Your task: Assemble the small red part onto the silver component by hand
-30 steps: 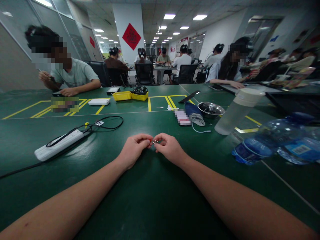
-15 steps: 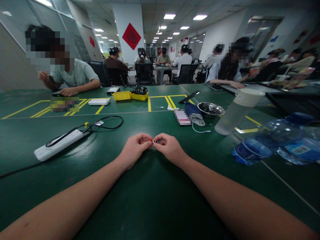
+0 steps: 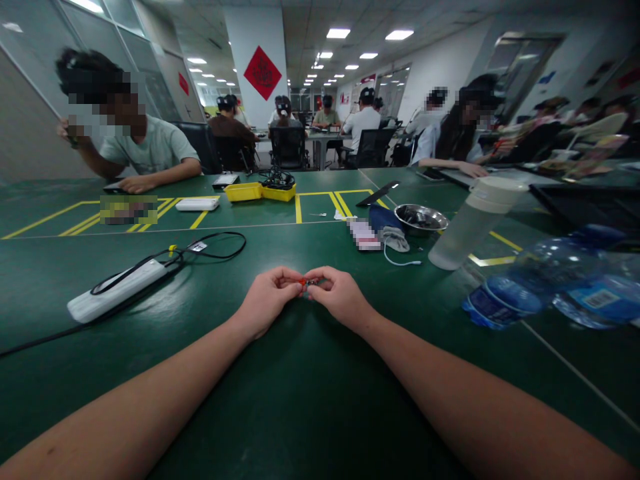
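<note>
Just above the green table (image 3: 310, 373), my left hand (image 3: 270, 299) and my right hand (image 3: 337, 297) meet fingertip to fingertip. Between them is a tiny orange and silvery metal piece (image 3: 303, 283), too small for me to name. My left thumb and fingers are closed on its orange end. The right thumb and forefinger pinch at its shiny metal end, which the fingers partly cover.
To the left lies a white power strip (image 3: 120, 290) with a black cord. Ahead stand yellow bins (image 3: 243, 193), a metal bowl (image 3: 421, 219) and a grey-blue pouch (image 3: 393, 233). A frosted bottle (image 3: 460, 230) and blue-tinted plastic bottles (image 3: 505, 300) are at right. Co-workers sit across the table.
My fingers have shifted slightly around the small piece, and a bit more of its metal end shows. The co-worker at left has raised a hand toward the head.
</note>
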A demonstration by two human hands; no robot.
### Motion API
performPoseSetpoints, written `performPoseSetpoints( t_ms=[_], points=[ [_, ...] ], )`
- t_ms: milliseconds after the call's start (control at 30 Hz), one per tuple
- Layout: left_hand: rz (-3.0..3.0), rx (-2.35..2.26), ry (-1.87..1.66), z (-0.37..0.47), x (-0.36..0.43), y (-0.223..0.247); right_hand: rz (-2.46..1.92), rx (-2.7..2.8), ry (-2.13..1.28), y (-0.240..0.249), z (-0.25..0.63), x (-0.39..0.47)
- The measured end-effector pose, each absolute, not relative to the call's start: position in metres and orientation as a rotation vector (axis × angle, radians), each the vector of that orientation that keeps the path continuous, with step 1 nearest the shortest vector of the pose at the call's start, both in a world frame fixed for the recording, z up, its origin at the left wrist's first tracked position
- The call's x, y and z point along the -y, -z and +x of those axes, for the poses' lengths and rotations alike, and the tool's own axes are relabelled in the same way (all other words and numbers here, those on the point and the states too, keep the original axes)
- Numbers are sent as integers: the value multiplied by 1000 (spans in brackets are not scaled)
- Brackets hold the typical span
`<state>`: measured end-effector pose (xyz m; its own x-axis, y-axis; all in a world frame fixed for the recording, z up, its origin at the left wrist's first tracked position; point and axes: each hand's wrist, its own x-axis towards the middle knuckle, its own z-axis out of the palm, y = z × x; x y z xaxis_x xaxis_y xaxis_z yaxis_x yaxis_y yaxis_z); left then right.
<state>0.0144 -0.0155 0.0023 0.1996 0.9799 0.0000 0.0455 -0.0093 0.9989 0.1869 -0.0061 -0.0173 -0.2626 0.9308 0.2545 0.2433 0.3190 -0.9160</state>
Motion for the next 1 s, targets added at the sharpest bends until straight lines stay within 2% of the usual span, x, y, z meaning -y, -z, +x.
performPoseSetpoints(
  t_ms=[400, 1000],
  points=[
    [1331, -1065, -1017, 15, 16, -4, -1031, 1618, -1099, 23, 188, 3],
    [1358, -1110, -1016, 14, 15, -2, -1074, 1702, -966, 23, 187, 4]
  ],
)
